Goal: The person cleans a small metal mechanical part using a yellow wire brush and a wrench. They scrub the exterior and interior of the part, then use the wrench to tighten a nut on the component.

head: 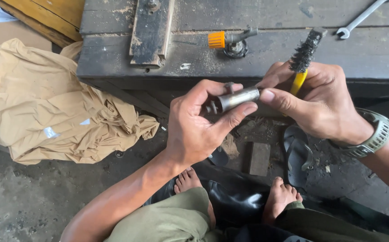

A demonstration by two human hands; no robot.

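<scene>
2 bare feet (234,192) rest on the dirty floor beside a dark sandal (298,154). Above them, the left hand (199,123) is closed around a short grey metal cylinder (238,98), held level between thumb and fingers. The right hand (313,101) touches the cylinder's end with its thumb and grips a yellow-handled wire brush (304,56), bristles upward. Beyond, a dark wooden bench (266,62) carries an orange-tipped tool (230,39) and 1 wrench (360,19). Tan cloth (42,103) lies left.
</scene>
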